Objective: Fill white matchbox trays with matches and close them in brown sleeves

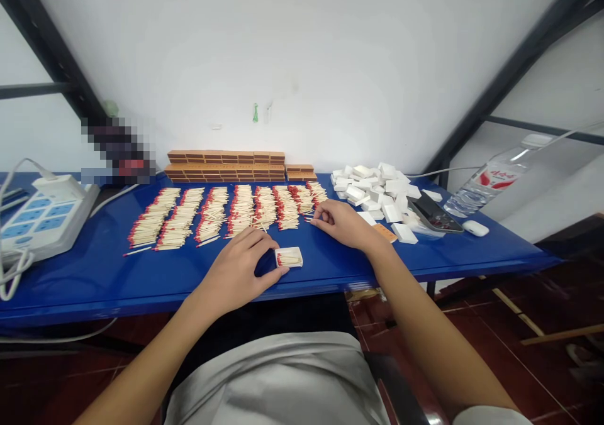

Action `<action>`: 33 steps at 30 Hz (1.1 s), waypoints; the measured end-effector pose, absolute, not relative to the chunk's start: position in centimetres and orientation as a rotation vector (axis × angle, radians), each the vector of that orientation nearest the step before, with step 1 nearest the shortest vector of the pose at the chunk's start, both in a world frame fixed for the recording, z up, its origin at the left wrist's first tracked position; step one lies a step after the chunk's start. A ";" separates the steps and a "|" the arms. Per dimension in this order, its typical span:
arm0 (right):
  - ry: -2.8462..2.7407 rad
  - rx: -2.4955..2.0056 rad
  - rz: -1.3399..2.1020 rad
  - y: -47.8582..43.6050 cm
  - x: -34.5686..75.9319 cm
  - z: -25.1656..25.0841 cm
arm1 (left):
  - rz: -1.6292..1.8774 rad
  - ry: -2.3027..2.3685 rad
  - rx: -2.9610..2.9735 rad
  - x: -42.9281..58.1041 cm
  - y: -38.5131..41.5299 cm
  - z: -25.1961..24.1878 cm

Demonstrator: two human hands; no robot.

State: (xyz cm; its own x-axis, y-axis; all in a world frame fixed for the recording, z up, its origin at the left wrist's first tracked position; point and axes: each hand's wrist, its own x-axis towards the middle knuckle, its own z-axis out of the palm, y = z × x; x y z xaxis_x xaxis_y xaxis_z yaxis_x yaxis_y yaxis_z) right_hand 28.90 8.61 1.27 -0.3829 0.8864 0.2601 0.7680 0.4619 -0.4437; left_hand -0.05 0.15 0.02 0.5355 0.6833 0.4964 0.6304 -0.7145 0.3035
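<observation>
A small white matchbox tray (296,252) lies on the blue table with several red-tipped matches in it. My left hand (243,264) holds the tray at its left end, the thumb along the near side and the fingers at the far side. My right hand (342,220) is at the near edge of the right-hand heaps of matches (299,198), its thumb and fingertips pinched together. Red match heads show at those fingertips; how many matches they hold is unclear. More matches (241,208) lie in several rows further left.
Brown matchboxes (226,167) are stacked along the wall. White empty trays (377,186) are heaped at the right, with a phone (434,211), a white earphone case (475,228) and a water bottle (495,176) beyond. A power strip (47,217) with cables stands at the left.
</observation>
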 end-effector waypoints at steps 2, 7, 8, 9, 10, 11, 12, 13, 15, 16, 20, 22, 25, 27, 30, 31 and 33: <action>-2.251 -1.399 0.327 8.7 28.9 1.2 | 0.934 1.140 2.672 0.0 0.2 0.1; -2.269 -1.426 0.333 9.1 29.0 0.8 | 0.952 1.131 2.662 0.0 0.2 0.1; -2.270 -1.428 0.340 9.1 29.1 0.8 | 0.951 1.132 2.662 0.0 0.2 0.1; -2.272 -1.427 0.346 9.1 29.0 0.8 | 0.948 1.134 2.663 0.0 0.2 0.1; -2.276 -1.421 0.349 8.9 29.0 0.9 | 0.945 1.137 2.665 0.0 0.2 0.0; -2.278 -1.411 0.350 8.7 28.9 1.0 | 0.942 1.141 2.667 0.0 0.2 0.0; -2.280 -1.397 0.351 8.4 28.7 1.2 | 0.938 1.145 2.668 0.0 0.2 0.0; -2.280 -1.381 0.350 7.9 28.5 1.4 | 0.933 1.148 2.669 -0.1 0.2 0.0; -2.276 -1.338 0.360 6.7 28.0 1.9 | 0.927 1.152 2.665 -0.1 0.1 0.1; -2.276 -1.309 0.377 5.9 27.6 2.2 | 0.925 1.154 2.663 0.0 0.1 0.1; -2.302 -1.193 0.484 2.8 26.1 2.8 | 0.927 1.140 2.669 0.1 0.2 0.2; -2.336 -1.171 0.493 1.6 25.2 2.8 | 0.939 1.133 2.671 0.1 0.2 0.2; -2.403 -1.170 0.448 0.6 24.1 2.5 | 0.955 1.126 2.672 0.1 0.2 0.1; -2.427 -1.173 0.420 0.6 23.8 2.4 | 0.950 1.125 2.675 0.1 0.2 0.1; -2.368 -1.185 0.359 1.8 24.4 2.5 | 0.931 1.128 2.684 0.1 0.2 0.1; -2.327 -1.204 0.324 2.6 24.8 2.6 | 0.929 1.130 2.684 0.0 0.2 0.1; -2.244 -1.273 0.239 4.4 25.7 2.6 | 0.932 1.137 2.677 0.0 0.2 0.1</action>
